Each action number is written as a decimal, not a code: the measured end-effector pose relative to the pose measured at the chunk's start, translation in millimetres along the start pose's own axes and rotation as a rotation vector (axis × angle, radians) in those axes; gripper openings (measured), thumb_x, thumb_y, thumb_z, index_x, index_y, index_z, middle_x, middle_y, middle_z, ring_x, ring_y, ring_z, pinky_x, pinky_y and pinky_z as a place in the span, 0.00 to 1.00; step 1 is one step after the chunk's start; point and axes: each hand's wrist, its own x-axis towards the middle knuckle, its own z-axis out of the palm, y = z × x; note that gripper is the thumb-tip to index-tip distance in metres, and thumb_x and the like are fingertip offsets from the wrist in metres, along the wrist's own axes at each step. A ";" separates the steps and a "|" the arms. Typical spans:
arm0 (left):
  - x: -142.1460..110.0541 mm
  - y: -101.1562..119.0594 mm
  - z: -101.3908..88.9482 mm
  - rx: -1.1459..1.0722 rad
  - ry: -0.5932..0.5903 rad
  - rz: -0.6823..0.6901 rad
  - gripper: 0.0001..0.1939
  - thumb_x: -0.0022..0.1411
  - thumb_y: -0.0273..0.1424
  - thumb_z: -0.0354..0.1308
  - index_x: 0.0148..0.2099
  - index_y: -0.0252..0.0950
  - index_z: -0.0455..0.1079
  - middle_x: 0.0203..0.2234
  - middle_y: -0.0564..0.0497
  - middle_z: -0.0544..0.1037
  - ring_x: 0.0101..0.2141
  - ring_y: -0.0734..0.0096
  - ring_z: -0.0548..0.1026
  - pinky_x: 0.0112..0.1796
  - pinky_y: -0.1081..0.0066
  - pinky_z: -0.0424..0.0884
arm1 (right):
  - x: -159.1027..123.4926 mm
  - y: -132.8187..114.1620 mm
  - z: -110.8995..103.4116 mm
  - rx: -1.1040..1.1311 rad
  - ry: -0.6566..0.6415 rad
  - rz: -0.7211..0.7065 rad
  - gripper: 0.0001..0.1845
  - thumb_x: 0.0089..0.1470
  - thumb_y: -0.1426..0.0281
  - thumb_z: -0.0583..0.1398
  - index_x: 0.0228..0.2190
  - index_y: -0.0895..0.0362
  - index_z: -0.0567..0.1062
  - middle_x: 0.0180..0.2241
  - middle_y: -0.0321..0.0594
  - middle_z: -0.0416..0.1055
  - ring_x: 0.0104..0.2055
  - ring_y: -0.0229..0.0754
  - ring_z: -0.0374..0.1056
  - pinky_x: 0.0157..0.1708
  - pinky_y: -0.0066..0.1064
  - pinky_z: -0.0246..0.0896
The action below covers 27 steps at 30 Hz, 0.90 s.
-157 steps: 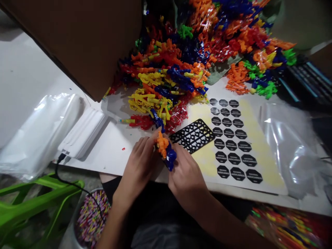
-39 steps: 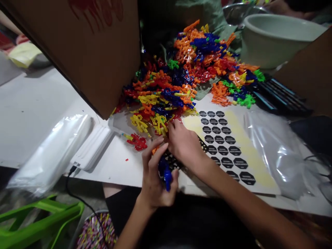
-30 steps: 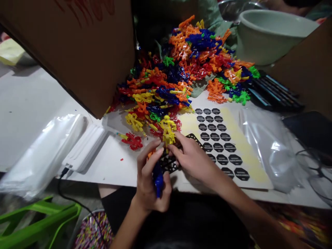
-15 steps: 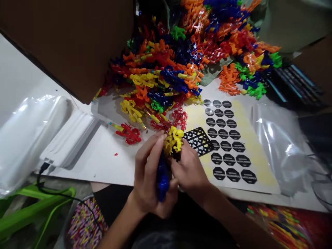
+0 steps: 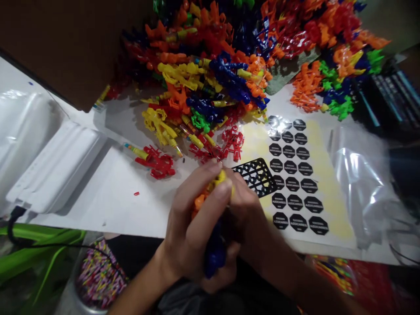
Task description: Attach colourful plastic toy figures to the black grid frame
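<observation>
My left hand [image 5: 193, 227] is wrapped around a bundle of small plastic toy pieces [image 5: 210, 245]: blue at the bottom, orange and yellow near my fingertips. My right hand [image 5: 249, 214] is closed against the same bundle from the right, its fingers partly hidden behind the left. Both hands sit at the table's near edge. Just beyond them lies a black plastic grid [image 5: 257, 175]. A big heap of coloured plastic toy pieces [image 5: 210, 83] fills the table's far middle.
A yellow sheet of black octagonal stickers [image 5: 295, 175] lies right of the hands, with a clear plastic bag [image 5: 364, 179] beyond it. A cardboard box [image 5: 65, 43] looms at the back left. White trays [image 5: 55, 162] sit left. A tub of small coloured sticks [image 5: 98, 275] stands below.
My right hand reached into the heap, took a yellow piece and brought it back to the bundle in my left hand. Both hands are now closed together on it. The camera dipped closer.
</observation>
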 end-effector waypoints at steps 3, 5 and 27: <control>7.1 1.9 -3.8 0.021 0.001 0.112 0.34 0.74 0.41 0.51 0.76 0.35 0.54 0.67 0.41 0.67 0.66 0.46 0.66 0.66 0.43 0.66 | 5.5 -4.0 10.2 -0.083 0.051 0.003 0.15 0.65 0.79 0.49 0.44 0.58 0.74 0.37 0.49 0.75 0.36 0.52 0.70 0.39 0.41 0.70; 9.2 2.4 -5.3 0.040 0.014 0.113 0.35 0.73 0.43 0.51 0.76 0.34 0.55 0.67 0.39 0.68 0.67 0.46 0.66 0.66 0.45 0.65 | 6.7 -2.9 15.4 -0.150 0.046 0.020 0.15 0.65 0.80 0.49 0.44 0.58 0.73 0.37 0.49 0.75 0.35 0.53 0.69 0.38 0.42 0.69; 9.3 -4.8 -5.2 -0.045 0.048 0.170 0.31 0.68 0.30 0.57 0.71 0.36 0.62 0.62 0.39 0.71 0.64 0.52 0.68 0.64 0.51 0.66 | 20.0 27.1 -25.9 -0.164 0.177 0.143 0.18 0.72 0.70 0.53 0.59 0.62 0.68 0.52 0.55 0.73 0.54 0.56 0.71 0.54 0.45 0.67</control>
